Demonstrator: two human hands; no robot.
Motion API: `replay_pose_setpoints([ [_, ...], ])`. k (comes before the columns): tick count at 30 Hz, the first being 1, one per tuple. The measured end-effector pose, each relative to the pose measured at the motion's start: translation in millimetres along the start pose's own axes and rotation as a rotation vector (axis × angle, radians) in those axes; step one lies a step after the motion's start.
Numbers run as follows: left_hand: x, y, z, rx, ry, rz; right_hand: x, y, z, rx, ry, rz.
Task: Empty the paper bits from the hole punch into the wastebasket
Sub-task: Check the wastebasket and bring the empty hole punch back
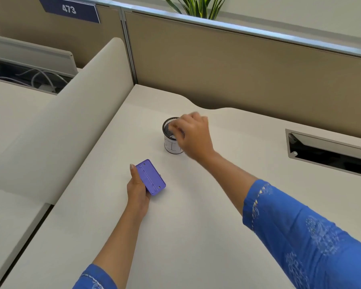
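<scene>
Left hand (138, 185) closed around a purple hole punch (151, 177), thumb along the near-left edge, fingers (160, 176) wrapped behind the far side and mostly hidden. Punch tilted, with its flat underside turned up toward the camera, held low over the pale surface (196, 226), near the middle; whether it touches the surface cannot be told.

Farther back on the same surface, a small black mesh wastebasket (169, 136), upright, with a white paper label and dark marks on its front. Something pale visible at the bottom inside, too small to identify.

Right hand (193, 135) directly beside the basket on its right, reaching over the rim, fingertips above the opening. Fingers there blurred, seemingly curled close together; whether pinching anything cannot be told.

Blue patterned sleeves (300, 236) on both arms. Behind the surface, a tan partition (238, 65) with green plant leaves (198, 6) above it, and a blue sign (69, 9) reading 473 at the upper left.
</scene>
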State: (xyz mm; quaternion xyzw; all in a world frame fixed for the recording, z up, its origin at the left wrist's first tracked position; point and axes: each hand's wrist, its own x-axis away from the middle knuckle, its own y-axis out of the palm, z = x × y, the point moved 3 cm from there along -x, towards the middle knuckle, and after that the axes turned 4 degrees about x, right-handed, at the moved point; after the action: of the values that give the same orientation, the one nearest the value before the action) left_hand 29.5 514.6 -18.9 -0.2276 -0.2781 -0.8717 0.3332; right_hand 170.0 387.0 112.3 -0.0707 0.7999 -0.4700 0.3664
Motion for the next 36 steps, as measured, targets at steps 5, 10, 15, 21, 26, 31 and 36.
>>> replay_pose_setpoints([
  [5, -2, -4, 5, 0.035, 0.044, 0.031, 69, 36, -7, -0.139, -0.15, -0.374],
  [10, 3, -5, 14, -0.018, 0.081, 0.04, 86, 69, 7, -0.066, 0.074, -0.69],
  [15, 8, -4, 18, -0.049, 0.091, 0.03, 86, 79, 9, 0.033, 0.038, -0.746],
  [21, 7, -4, 16, -0.057, 0.089, 0.015, 106, 69, 24, 0.049, -0.115, -0.758],
  [26, 5, -5, 12, -0.065, 0.095, 0.014, 130, 54, 42, -0.024, -0.112, -0.737],
  [31, 10, 3, 10, -0.05, 0.073, 0.008, 136, 45, 46, -0.247, 0.141, -0.547],
  [36, 13, 7, 10, -0.061, 0.07, -0.005, 142, 45, 42, -0.217, 0.184, -0.541],
])
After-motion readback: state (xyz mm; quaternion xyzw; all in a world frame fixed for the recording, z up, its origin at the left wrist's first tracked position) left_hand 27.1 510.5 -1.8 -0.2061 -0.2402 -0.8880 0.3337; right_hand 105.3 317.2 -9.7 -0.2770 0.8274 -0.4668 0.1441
